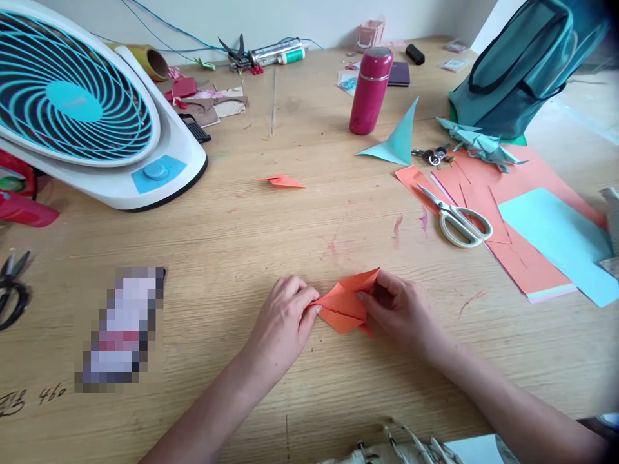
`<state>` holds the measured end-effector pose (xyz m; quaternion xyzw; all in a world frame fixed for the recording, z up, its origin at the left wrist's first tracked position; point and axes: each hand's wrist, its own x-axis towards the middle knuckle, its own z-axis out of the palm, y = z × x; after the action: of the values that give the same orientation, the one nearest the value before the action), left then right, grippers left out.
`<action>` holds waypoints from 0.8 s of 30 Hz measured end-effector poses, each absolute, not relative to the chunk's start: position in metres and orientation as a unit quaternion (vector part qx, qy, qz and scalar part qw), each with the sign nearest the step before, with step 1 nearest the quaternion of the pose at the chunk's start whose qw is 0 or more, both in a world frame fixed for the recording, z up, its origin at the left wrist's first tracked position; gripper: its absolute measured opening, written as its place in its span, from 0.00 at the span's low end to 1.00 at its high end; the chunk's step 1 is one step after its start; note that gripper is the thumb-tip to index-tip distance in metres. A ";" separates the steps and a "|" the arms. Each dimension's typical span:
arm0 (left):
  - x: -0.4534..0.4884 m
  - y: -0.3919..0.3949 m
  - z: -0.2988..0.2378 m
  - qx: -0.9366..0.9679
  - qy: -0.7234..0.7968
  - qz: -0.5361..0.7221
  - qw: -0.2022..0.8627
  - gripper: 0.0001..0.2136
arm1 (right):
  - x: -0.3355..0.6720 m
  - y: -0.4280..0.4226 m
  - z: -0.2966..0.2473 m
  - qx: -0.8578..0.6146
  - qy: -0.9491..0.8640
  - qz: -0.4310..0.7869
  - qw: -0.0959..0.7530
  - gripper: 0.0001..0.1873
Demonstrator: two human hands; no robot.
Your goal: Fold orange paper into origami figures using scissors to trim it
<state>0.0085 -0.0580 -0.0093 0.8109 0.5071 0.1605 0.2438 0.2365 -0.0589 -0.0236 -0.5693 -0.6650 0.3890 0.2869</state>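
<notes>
A partly folded piece of orange paper (342,303) is held just above or against the table near its front. My left hand (285,316) pinches its narrow left tip between thumb and fingers. On the opposite side, my right hand (399,306) grips the wider right edge, thumb in front and the other fingers partly hidden behind the paper. Creases run across the paper, and a small flap points down at its lower right. Farther back on the table lies a small folded orange paper piece (283,182), apart from both hands.
White-handled scissors (461,222) rest on orange sheets (527,258) beside a light blue sheet (556,225). Behind them are a folded blue paper figure (478,143) and a magenta flask (371,90). A fan (164,174), a blurred phone (123,322) and dark scissors (12,290) are leftward.
</notes>
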 end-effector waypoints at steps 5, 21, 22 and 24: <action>0.015 -0.059 -0.013 0.820 0.496 0.171 0.229 0.20 | 0.235 -0.058 -0.025 -0.562 -0.697 0.347 0.280 0.06; 0.042 -0.063 -0.022 0.763 0.521 0.225 0.310 0.19 | 0.241 -0.056 -0.016 -0.526 -0.651 0.453 0.306 0.05; 0.042 -0.063 -0.021 0.764 0.518 0.226 0.310 0.17 | 0.241 -0.057 -0.017 -0.529 -0.652 0.449 0.307 0.05; 0.042 -0.063 -0.021 0.769 0.516 0.225 0.302 0.14 | 0.240 -0.057 -0.018 -0.536 -0.651 0.441 0.307 0.05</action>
<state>0.0417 -0.0632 -0.0210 0.7690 0.5163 0.2254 0.3021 0.2402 -0.0570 -0.0183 -0.5355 -0.6514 0.4412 0.3071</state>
